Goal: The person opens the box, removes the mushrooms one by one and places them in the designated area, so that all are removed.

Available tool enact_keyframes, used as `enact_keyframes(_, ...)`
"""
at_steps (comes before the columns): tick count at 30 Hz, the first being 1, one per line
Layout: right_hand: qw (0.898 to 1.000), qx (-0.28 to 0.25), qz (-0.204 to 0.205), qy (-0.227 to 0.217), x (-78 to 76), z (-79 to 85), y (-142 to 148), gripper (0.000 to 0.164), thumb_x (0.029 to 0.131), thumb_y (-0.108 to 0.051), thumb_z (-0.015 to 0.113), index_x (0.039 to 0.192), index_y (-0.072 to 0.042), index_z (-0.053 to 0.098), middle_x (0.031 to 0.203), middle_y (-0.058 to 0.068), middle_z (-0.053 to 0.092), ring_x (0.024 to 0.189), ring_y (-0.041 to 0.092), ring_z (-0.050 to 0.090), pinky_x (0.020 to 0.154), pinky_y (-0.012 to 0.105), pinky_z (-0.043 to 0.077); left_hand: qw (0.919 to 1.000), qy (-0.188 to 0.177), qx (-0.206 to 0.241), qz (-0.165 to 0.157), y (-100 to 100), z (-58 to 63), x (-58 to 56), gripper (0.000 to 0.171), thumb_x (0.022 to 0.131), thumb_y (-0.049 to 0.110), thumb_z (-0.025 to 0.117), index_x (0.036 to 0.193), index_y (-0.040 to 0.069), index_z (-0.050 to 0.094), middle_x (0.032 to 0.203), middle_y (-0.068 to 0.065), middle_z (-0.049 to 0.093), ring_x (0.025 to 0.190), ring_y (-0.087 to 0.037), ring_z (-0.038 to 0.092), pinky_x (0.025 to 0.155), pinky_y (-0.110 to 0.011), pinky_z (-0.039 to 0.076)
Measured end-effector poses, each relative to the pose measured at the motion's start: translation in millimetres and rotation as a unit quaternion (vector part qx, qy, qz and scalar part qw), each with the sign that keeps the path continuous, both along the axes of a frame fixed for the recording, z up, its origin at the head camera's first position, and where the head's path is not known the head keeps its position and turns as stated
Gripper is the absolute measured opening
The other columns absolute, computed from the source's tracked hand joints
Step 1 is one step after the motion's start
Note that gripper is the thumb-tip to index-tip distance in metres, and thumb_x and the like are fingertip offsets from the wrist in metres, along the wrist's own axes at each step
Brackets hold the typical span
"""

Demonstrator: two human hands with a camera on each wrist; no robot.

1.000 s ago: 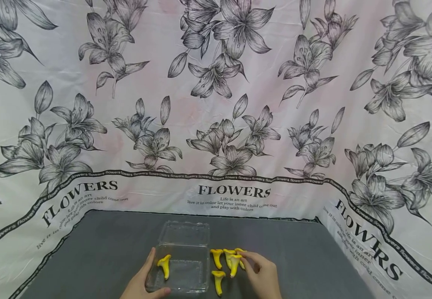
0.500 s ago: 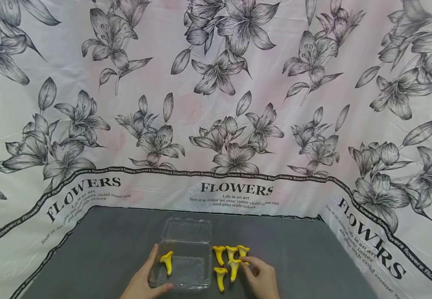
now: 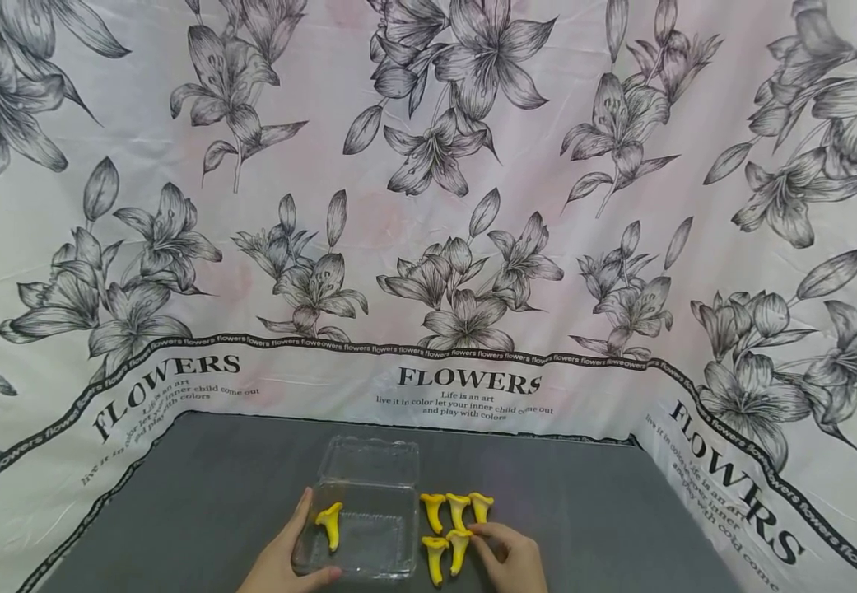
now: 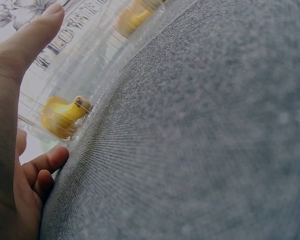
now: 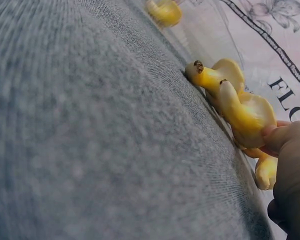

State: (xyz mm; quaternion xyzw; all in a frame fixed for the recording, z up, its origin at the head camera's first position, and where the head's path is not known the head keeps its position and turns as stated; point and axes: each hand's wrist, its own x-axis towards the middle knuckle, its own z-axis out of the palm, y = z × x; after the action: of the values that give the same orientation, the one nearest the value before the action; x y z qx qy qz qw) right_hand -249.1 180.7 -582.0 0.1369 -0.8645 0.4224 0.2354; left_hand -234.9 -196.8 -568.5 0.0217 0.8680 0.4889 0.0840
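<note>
A clear plastic clamshell box [image 3: 397, 539] stands with its lid tilted back, and one yellow mushroom [image 3: 330, 525] shaped like a chanterelle lies inside at the left. Spread around the box's left side and front corner, my left hand [image 3: 281, 553] holds it; in the left wrist view its thumb [image 4: 32, 40] stretches along the near side. My right hand [image 3: 511, 558] pinches the cap edge of another yellow mushroom [image 3: 459, 550] between thumb and fingertips. The right wrist view shows this pinched mushroom [image 5: 247, 112] overlapping its neighbours.
Beside the pinched mushroom lies a loose mushroom [image 3: 435, 560]. Behind these, a row of three mushrooms [image 3: 457, 511] lies right of the box. The table has a dark grey cloth [image 3: 584, 511], and a white flower-printed curtain [image 3: 465, 403] closes off the back and sides.
My right hand has drawn a mushroom from the back group towards me and left, beside the front one. The back mushrooms now form a row. My left hand stays on the box.
</note>
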Motion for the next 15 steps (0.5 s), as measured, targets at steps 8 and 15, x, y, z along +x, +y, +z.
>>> enact_keyframes(8,1.000,0.023,0.007,0.007,0.0,-1.0,0.7,0.025,0.083,0.003,0.086,0.096,-0.018,0.084,0.087,-0.005,0.078,0.048,-0.008,0.034,0.044,0.019,0.038,1.0000,-0.002,0.003,0.002,-0.7,-2.5,0.9,0.120,0.088,0.053,0.084,0.172,0.014,0.008,0.172,-0.031,0.018,0.142,-0.066,0.038,0.094,-0.077,0.048)
enact_keyframes(15,0.999,0.021,-0.001,-0.024,-0.6,1.1,0.7,0.022,0.086,0.001,0.085,0.098,-0.017,0.084,0.089,-0.006,0.079,0.047,-0.005,0.036,0.045,0.020,0.039,0.9999,-0.013,0.000,0.005,0.0,-1.1,-0.4,0.122,0.087,0.055,0.084,0.172,0.014,0.007,0.172,-0.031,0.018,0.145,-0.066,0.034,0.098,-0.079,0.044)
